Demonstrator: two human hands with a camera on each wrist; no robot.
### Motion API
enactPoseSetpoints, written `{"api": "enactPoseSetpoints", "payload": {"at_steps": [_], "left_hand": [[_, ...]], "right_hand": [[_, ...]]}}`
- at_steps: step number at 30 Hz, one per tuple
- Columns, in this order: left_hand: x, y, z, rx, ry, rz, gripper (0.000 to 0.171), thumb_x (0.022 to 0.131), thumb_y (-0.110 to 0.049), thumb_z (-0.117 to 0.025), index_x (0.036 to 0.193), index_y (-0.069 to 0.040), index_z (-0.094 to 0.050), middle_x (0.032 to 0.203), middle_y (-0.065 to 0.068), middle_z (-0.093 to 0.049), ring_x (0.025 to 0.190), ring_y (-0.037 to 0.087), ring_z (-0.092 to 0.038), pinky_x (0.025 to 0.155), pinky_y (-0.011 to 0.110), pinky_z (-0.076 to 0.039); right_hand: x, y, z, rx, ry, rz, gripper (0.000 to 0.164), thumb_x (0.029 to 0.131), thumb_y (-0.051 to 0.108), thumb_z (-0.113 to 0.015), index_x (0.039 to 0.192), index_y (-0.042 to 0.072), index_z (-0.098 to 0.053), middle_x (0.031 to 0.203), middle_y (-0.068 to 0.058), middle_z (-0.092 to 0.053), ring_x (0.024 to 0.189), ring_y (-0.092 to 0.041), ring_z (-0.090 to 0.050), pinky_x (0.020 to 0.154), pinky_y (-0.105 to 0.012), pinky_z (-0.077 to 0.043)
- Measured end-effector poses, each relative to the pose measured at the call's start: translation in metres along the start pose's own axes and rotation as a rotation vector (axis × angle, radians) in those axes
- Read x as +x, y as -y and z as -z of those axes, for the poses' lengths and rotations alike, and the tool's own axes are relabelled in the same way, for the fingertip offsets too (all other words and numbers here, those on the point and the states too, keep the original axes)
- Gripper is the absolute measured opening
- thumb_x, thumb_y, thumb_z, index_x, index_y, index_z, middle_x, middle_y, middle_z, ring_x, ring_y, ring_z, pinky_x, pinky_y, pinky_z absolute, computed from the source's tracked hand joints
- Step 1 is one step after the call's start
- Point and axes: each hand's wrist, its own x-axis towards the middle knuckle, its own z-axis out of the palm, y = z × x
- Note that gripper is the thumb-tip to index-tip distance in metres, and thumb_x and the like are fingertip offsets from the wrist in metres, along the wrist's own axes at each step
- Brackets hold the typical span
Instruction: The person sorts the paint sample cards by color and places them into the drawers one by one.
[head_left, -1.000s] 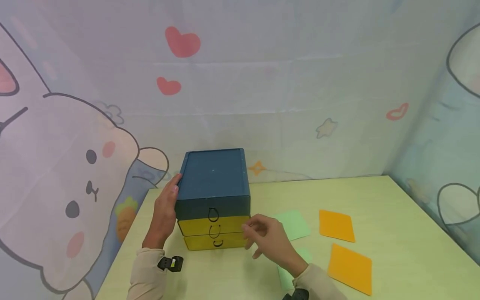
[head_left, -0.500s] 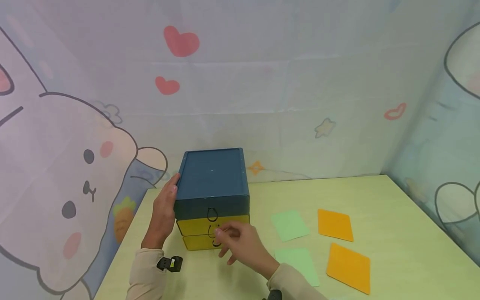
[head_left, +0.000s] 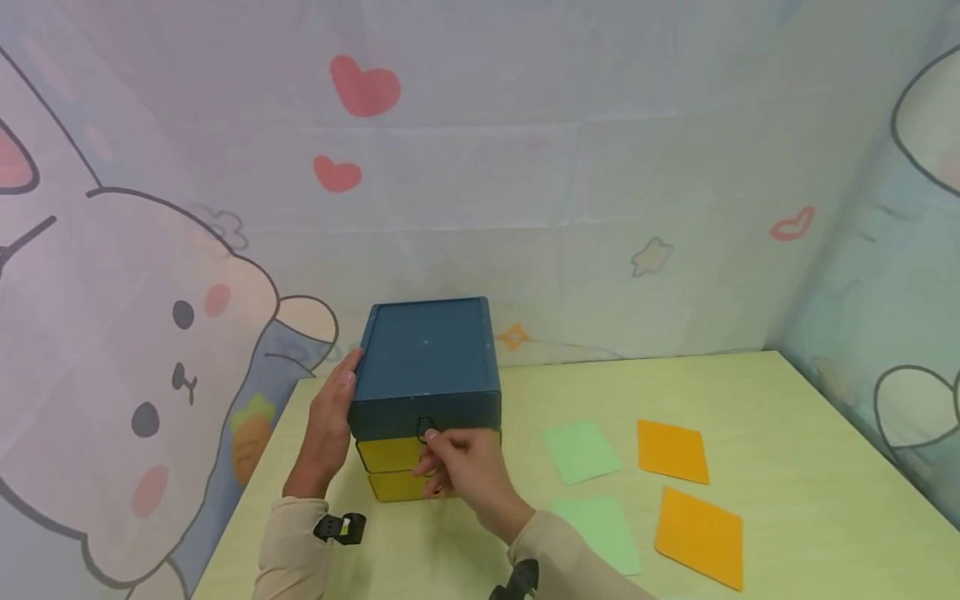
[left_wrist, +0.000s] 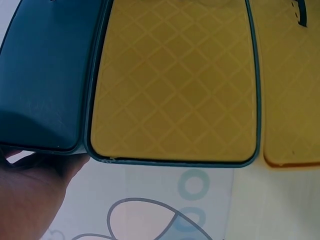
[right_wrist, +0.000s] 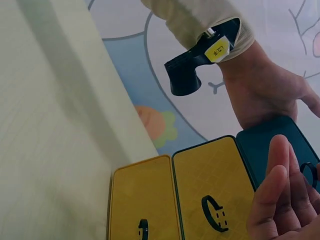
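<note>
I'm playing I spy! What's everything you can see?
Table: 1, pale yellow-green, across the bottom
Drawer box: 1, blue-yellow, on table
Drawer fronts: 3, one blue above two yellow, stacked
Handles: 3, black, one per drawer front
Green squares: 2, pale green, right of drawer box
Orange squares: 2, orange, further right
Backdrop: 1, pale purple-blue, behind table
Printed rabbit: 1, white, backdrop's left
Printed hearts: 3, pink-red, on backdrop
Wrist devices: 2, black, one per wrist
Sleeves: 2, beige, both arms
Left hand: 1, bare, drawer box's left
Right hand: 1, bare, at top handle
</note>
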Motion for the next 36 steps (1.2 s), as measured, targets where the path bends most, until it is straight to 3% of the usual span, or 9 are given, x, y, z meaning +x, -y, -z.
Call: {"api": "enactPoseSetpoints", "payload": {"at_steps": [7,17,36], "left_hand": [[-0.002,0.005,0.002,-0.054,0.033,-0.012,0.058,0.11,-0.038,-0.017,0.161,-0.01,-0.023,0.169,0.018,-0.016,0.158,0.04,-0.01,0.126,0.065,-0.01],[0.0,0.011,0.007,-0.263,0.113,0.006,0.064,0.109,-0.047,-0.01,0.162,-0.012,-0.018,0.171,0.01,-0.007,0.159,0.033,0.001,0.127,0.062,-0.003],[-0.002,0.018,0.013,-0.303,0.17,0.014,0.068,0.106,-0.053,-0.002,0.163,-0.019,-0.017,0.172,0.007,-0.004,0.158,0.039,0.0,0.124,0.069,0.001]], "right_hand": [[0.0,0.001,-0.003,0.02,-0.01,0.013,0.033,0.101,0.02,-0.059,0.101,-0.011,-0.072,0.072,-0.003,-0.075,0.05,-0.009,-0.065,0.049,-0.018,-0.052],[-0.006,0.003,-0.002,0.021,-0.021,0.015,0.033,0.101,0.019,-0.06,0.101,-0.012,-0.07,0.072,-0.004,-0.074,0.05,-0.009,-0.064,0.05,-0.019,-0.053],[-0.033,-0.003,-0.011,0.031,0.004,-0.009,0.03,0.101,0.024,-0.061,0.095,-0.004,-0.072,0.077,-0.016,-0.076,0.05,-0.01,-0.063,0.051,-0.018,-0.052]]}}
